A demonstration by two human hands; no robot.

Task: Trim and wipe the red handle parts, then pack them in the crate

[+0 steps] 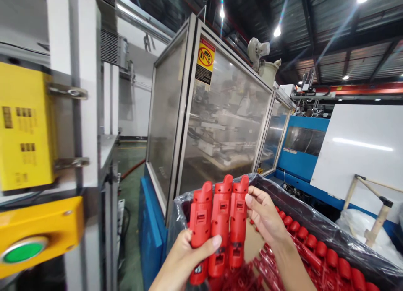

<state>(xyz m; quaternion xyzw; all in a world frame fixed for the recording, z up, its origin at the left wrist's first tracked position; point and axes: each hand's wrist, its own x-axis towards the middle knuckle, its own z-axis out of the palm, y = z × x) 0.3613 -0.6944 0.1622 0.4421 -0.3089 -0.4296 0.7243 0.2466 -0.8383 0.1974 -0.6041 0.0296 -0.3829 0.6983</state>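
Note:
Three red plastic tube-shaped parts (220, 224) with slots and small holes stand nearly upright, side by side, above a plastic-lined bin (185, 203). My left hand (195, 257) is closed around the lower half of the left and middle ones, its thumb across their front. My right hand (264, 211) is closed at the upper right edge of the rightmost part, thumb and fingertips against it. Below, more red plastic parts (321, 257) lie in rows inside the bin, with brown cardboard (253, 240) showing between them. My left fingers behind the parts are hidden.
A tall machine enclosure with clear panels (226, 115) and a danger sign (205, 60) rises behind the bin. At left are a yellow box (27, 127) and a green push button (23, 253). A pipe frame (374, 215) and a white panel (362, 152) stand at right.

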